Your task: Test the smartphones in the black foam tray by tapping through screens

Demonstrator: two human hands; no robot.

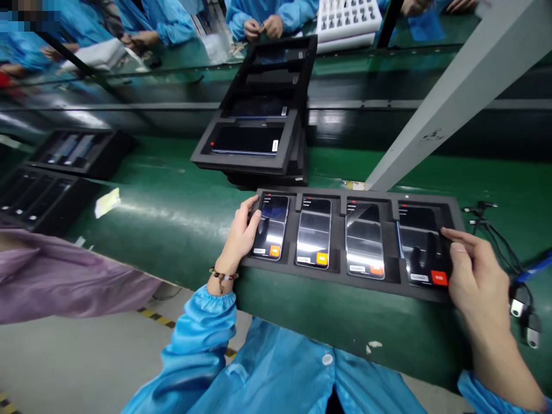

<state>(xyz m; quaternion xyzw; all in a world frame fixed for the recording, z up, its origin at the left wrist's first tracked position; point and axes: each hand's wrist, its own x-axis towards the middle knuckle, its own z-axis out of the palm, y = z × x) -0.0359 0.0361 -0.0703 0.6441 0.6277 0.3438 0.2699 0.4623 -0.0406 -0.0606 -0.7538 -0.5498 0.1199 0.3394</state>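
A black foam tray (293, 230) lies lengthwise before me on the green bench, with several smartphones side by side in its slots. The leftmost phone (272, 227) and rightmost phone (419, 247) have glossy dark screens with a small label and a coloured patch near the bottom. My left hand (242, 230) grips the tray's left end, thumb on top beside the leftmost phone. At the opposite end, my right hand (478, 276) holds the tray's edge, its thumb and index finger close to the rightmost phone. Fingers under the edges are partly hidden.
Behind the tray, a stack of similar trays (245, 162) holds more phones. A grey post (448, 109) slants up at right, near black cables (495, 236). More black trays (107, 152) stand left, by a yellow paper (107, 202). A person's mauve sleeve (73, 276) reaches in; co-workers sit opposite.
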